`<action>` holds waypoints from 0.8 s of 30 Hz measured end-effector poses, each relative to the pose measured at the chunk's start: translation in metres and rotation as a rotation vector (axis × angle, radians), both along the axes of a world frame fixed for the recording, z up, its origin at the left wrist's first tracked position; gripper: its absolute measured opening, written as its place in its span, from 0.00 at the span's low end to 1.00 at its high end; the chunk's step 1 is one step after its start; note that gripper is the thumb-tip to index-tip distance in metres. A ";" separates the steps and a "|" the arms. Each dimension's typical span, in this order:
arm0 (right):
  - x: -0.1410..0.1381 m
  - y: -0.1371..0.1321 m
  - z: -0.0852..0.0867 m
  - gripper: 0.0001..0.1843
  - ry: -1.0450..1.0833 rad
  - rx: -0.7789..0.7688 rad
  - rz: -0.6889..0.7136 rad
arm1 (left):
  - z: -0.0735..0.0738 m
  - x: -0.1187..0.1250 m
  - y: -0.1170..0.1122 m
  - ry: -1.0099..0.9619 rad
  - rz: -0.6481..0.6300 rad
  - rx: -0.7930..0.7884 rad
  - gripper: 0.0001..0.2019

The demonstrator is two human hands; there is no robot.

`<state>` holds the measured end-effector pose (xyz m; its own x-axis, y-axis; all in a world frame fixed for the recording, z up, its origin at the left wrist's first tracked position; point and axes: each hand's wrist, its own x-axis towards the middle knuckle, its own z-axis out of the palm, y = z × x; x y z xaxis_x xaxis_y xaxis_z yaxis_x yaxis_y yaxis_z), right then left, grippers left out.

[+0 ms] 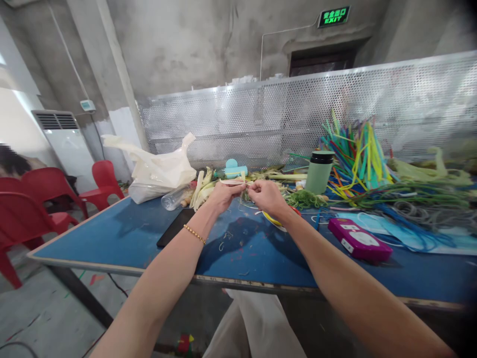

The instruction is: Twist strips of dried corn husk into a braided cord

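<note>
Above the middle of the blue table, my left hand (222, 195) and my right hand (267, 198) almost meet, fingertips pinched. A thin pale strip (234, 182), like a piece of dried husk, runs along the fingers of my left hand, which is closed on it. The fingers of my right hand are pinched at the end of that strip; what exactly lies between them is too small to make out. Pale husks and stalks (204, 191) lie just left of my left hand. Beneath my right forearm, a curved yellow and red thing (274, 220) is partly hidden.
On the blue table (134, 238) lie a black flat device (176, 226) and a purple box (359, 239). A white plastic bag (162, 169) stands at left. A green cup (319, 171), colourful strips (359, 154) and cords fill the right. Behind rises a perforated metal panel (231, 119).
</note>
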<state>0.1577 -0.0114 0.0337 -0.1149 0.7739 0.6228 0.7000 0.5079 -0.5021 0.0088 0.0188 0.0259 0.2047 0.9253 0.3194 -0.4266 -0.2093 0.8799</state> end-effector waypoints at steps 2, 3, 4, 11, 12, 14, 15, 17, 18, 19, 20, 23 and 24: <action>0.002 0.001 0.003 0.11 -0.010 0.011 -0.009 | 0.001 0.000 -0.002 0.013 0.000 0.004 0.11; 0.004 0.001 0.005 0.12 -0.001 0.033 -0.031 | 0.001 0.001 -0.003 0.022 -0.004 0.009 0.11; 0.006 0.002 0.006 0.14 0.019 0.063 -0.056 | 0.001 0.002 -0.004 0.034 -0.013 0.013 0.11; 0.017 0.010 0.008 0.20 0.319 -0.056 0.194 | -0.001 0.005 -0.011 0.207 -0.153 0.046 0.11; 0.017 0.010 0.008 0.21 0.357 -0.059 0.208 | -0.001 0.005 -0.011 0.207 -0.173 0.029 0.11; 0.016 0.009 0.007 0.22 0.414 -0.061 0.231 | 0.000 0.004 -0.013 0.176 -0.202 -0.011 0.13; 0.015 0.008 0.008 0.22 0.432 -0.074 0.250 | 0.000 0.004 -0.013 0.155 -0.204 -0.021 0.14; 0.014 0.007 0.008 0.22 0.453 -0.106 0.284 | 0.000 0.005 -0.014 0.122 -0.186 -0.018 0.13; 0.014 0.006 0.009 0.22 0.459 -0.118 0.292 | 0.000 0.006 -0.014 0.114 -0.172 -0.011 0.13; 0.014 0.007 0.008 0.21 0.459 -0.128 0.296 | 0.000 0.008 -0.014 0.107 -0.154 -0.005 0.11; 0.013 0.007 0.008 0.21 0.458 -0.133 0.296 | -0.001 0.009 -0.014 0.105 -0.136 -0.003 0.10; 0.013 0.009 0.006 0.19 0.450 -0.127 0.275 | -0.003 0.013 -0.012 0.112 -0.090 0.002 0.08; 0.012 0.009 0.005 0.18 0.446 -0.122 0.264 | -0.004 0.014 -0.012 0.113 -0.078 0.011 0.07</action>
